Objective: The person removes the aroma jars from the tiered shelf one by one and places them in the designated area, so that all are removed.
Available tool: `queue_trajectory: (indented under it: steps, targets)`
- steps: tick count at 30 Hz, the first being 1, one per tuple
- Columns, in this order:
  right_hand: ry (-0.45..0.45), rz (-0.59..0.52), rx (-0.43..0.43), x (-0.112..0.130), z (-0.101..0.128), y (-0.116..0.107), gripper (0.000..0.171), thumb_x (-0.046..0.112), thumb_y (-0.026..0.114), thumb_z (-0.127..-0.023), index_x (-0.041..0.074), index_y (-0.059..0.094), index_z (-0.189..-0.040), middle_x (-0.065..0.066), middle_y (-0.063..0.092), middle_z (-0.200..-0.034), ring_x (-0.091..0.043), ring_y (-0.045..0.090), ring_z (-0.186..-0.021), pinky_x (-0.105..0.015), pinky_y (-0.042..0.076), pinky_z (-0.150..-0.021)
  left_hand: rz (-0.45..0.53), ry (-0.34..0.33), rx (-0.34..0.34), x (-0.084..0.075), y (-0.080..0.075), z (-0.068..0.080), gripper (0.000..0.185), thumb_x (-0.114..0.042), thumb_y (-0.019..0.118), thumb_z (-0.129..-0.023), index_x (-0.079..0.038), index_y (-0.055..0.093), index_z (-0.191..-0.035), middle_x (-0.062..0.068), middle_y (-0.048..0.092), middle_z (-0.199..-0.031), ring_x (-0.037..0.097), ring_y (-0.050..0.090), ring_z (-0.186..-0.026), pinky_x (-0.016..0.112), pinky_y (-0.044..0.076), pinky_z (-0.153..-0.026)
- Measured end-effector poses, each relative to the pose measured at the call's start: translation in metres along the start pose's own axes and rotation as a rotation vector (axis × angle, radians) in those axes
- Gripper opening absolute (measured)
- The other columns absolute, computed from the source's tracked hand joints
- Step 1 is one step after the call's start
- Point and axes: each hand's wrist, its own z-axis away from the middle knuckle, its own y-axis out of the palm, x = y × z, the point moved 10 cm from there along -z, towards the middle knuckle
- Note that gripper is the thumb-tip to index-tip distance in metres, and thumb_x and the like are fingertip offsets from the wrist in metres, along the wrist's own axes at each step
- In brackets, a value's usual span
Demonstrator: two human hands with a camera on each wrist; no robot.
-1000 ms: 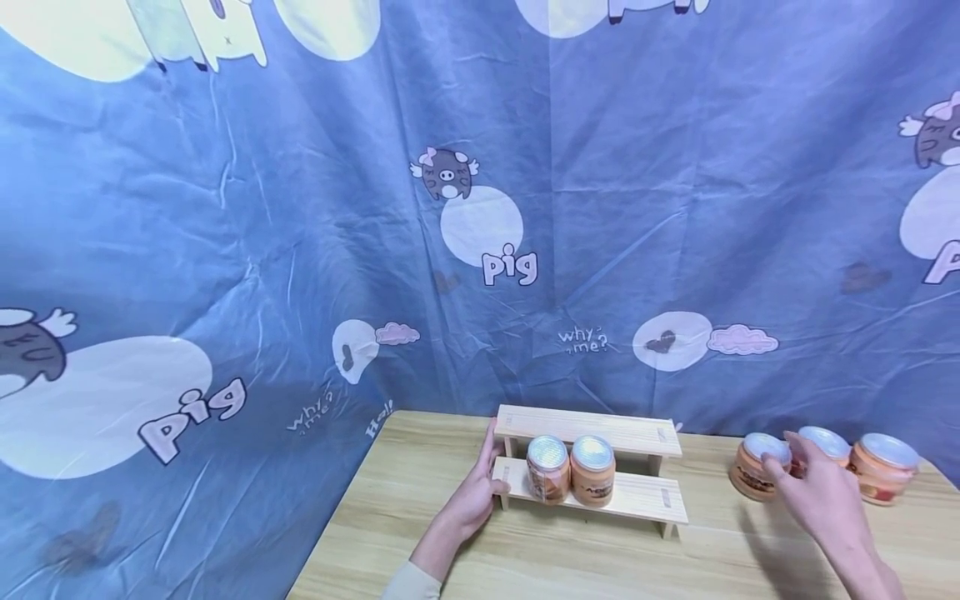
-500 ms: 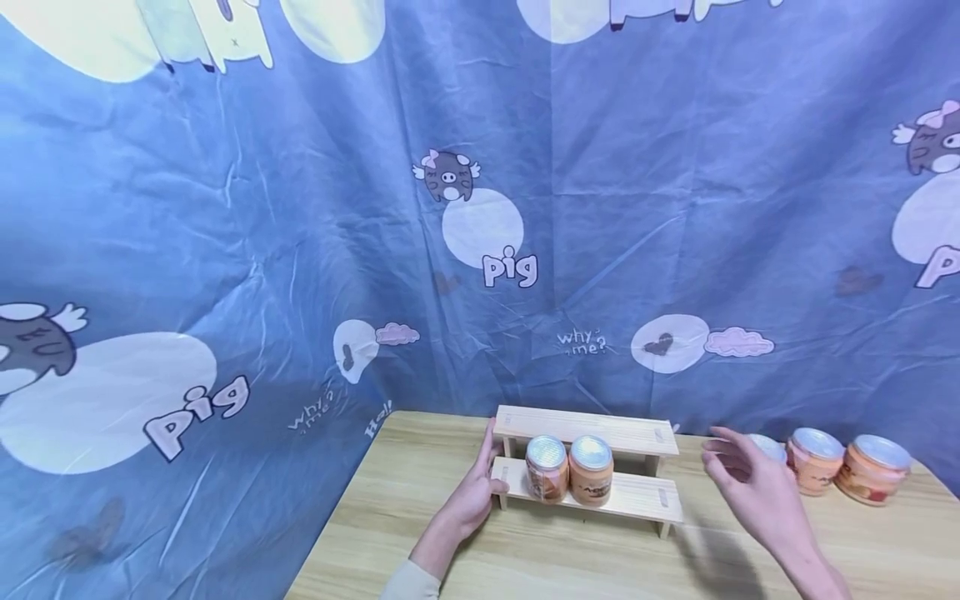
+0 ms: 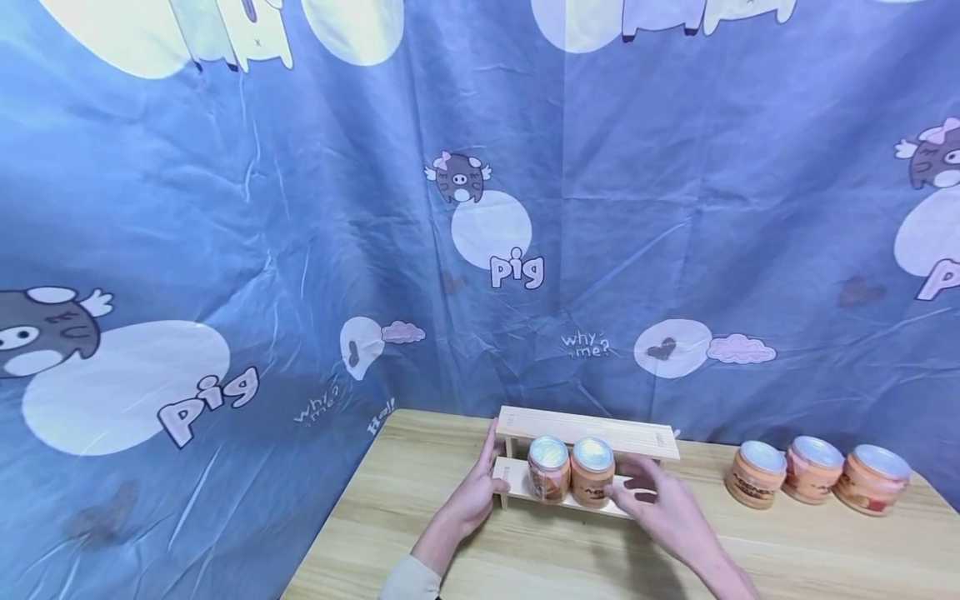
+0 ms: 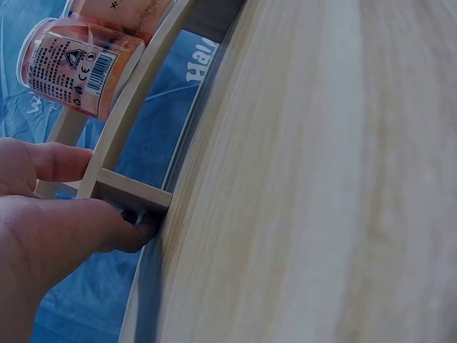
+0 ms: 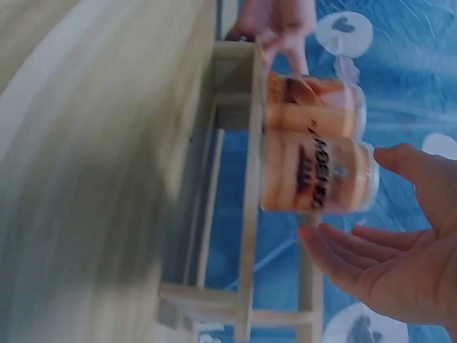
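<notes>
A two-step wooden rack (image 3: 588, 427) stands on the table, its left end gripped by my left hand (image 3: 467, 502). In the left wrist view the thumb and fingers (image 4: 64, 225) lie around the end of the lower step. Two orange jars with silvery lids, the left jar (image 3: 548, 472) and the right jar (image 3: 592, 475), sit upright side by side on that step. My right hand (image 3: 667, 507) is beside the right jar with thumb and fingers spread. In the right wrist view the thumb (image 5: 410, 166) is close to the jar's lid; contact is unclear.
To the right of the rack, three more orange jars stand in a row: a near one (image 3: 756, 475), a middle one (image 3: 813, 471) and a far-right one (image 3: 872, 481). A blue printed curtain (image 3: 600, 208) hangs behind and left of the wooden table (image 3: 525, 562).
My right hand has moved left from the row of three jars to the right jar on the rack. The left hand keeps its grip, and the jars stand where they were.
</notes>
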Motion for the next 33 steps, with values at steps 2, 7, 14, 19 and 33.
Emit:
queue_trajectory:
  steps: [2, 7, 14, 19, 33]
  targets:
    - [0.02, -0.006, 0.011, -0.003, 0.0, 0.01, 0.062, 0.028, 0.084, -0.084, -0.002, 0.06, -0.133, -0.02, 0.069, -0.117, -0.032, 0.07, -0.1, -0.041, 0.057, -0.084, 0.003, -0.001, 0.005, 0.001, 0.001, 0.001, 0.121, 0.018, 0.05, -0.074, -0.059, 0.008, -0.157, 0.021, 0.006, -0.164, 0.041, 0.003, -0.149, 0.062, 0.012, -0.115]
    - [-0.012, 0.015, -0.014, -0.004, -0.001, 0.024, 0.07, 0.02, 0.087, -0.081, -0.009, 0.055, -0.136, -0.026, 0.067, -0.117, -0.038, 0.068, -0.105, -0.04, 0.057, -0.084, -0.001, -0.005, 0.007, 0.001, 0.002, 0.005, 0.12, 0.019, 0.049, -0.074, -0.052, 0.005, -0.16, 0.023, -0.002, -0.166, 0.041, -0.002, -0.15, 0.065, 0.006, -0.114]
    - [-0.069, -0.017, -0.079, -0.004, -0.001, 0.028, 0.061, 0.007, 0.085, -0.08, -0.008, 0.058, -0.132, -0.027, 0.068, -0.113, -0.04, 0.068, -0.103, -0.036, 0.058, -0.08, -0.015, -0.006, 0.012, -0.001, 0.004, 0.006, 0.12, 0.018, 0.05, -0.074, -0.056, 0.006, -0.159, 0.023, -0.001, -0.166, 0.041, -0.004, -0.15, 0.066, 0.005, -0.114]
    - [-0.134, -0.032, -0.129, 0.002, 0.0, 0.023, 0.057, 0.001, 0.085, -0.078, -0.007, 0.061, -0.128, -0.026, 0.07, -0.109, -0.039, 0.069, -0.099, -0.031, 0.058, -0.074, -0.016, -0.005, 0.012, -0.003, 0.005, 0.003, 0.122, 0.018, 0.051, -0.073, -0.062, 0.009, -0.155, 0.022, -0.002, -0.166, 0.04, -0.007, -0.15, 0.068, 0.003, -0.113]
    - [-0.098, -0.027, -0.171, 0.003, 0.014, 0.0, 0.058, 0.006, 0.084, -0.082, -0.01, 0.058, -0.131, -0.028, 0.069, -0.109, -0.041, 0.067, -0.102, -0.032, 0.058, -0.078, 0.004, -0.008, -0.008, 0.0, 0.001, 0.002, 0.123, 0.02, 0.05, -0.072, -0.057, 0.007, -0.158, 0.028, -0.008, -0.164, 0.044, -0.014, -0.148, 0.068, -0.001, -0.112]
